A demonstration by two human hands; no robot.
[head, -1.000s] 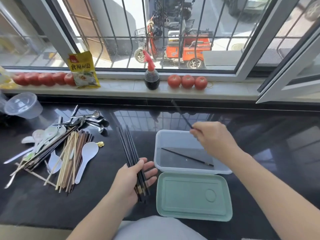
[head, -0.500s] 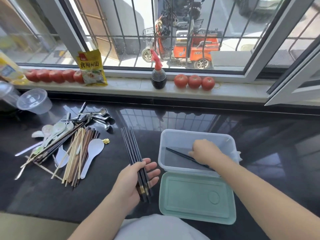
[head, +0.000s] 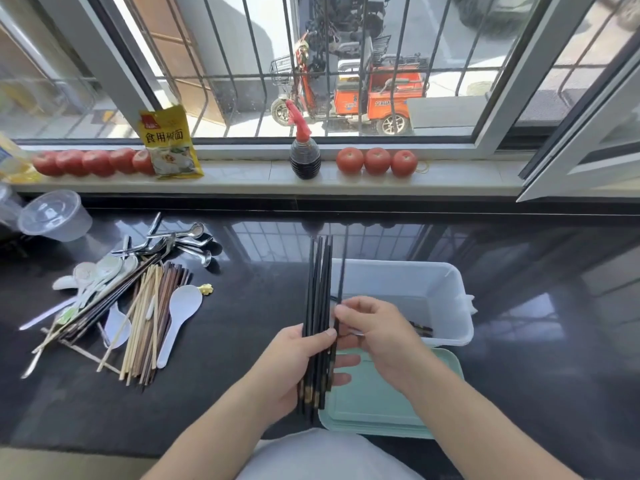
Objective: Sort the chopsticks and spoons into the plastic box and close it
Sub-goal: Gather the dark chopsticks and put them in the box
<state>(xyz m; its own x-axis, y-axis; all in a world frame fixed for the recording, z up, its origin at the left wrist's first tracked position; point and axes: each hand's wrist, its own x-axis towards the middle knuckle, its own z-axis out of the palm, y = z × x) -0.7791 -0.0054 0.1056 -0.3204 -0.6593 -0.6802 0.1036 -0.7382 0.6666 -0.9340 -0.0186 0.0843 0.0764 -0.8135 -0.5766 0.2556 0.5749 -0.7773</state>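
Observation:
My left hand [head: 294, 362] grips a bundle of black chopsticks [head: 317, 292], held upright over the counter just left of the clear plastic box [head: 446, 289]. My right hand [head: 377, 330] pinches a single black chopstick [head: 343, 268] beside the bundle, its tip pointing up over the box's near-left corner. Black chopsticks [head: 420, 329] lie inside the box, mostly hidden by my right hand. The green lid [head: 374, 407] lies flat in front of the box. A pile of wooden and dark chopsticks [head: 145, 317], white plastic spoons [head: 180, 313] and metal spoons [head: 187, 242] lies on the left.
The black counter [head: 519, 341] stretches right of the box. A clear plastic bowl [head: 55, 216] lies at the far left. On the windowsill stand a yellow packet [head: 168, 143], a dark sauce bottle [head: 304, 154] and rows of tomatoes [head: 377, 161].
My right hand left the box and came back to the bundle, taking hold of one chopstick. My left hand lifted the bundle up and rightward toward the box.

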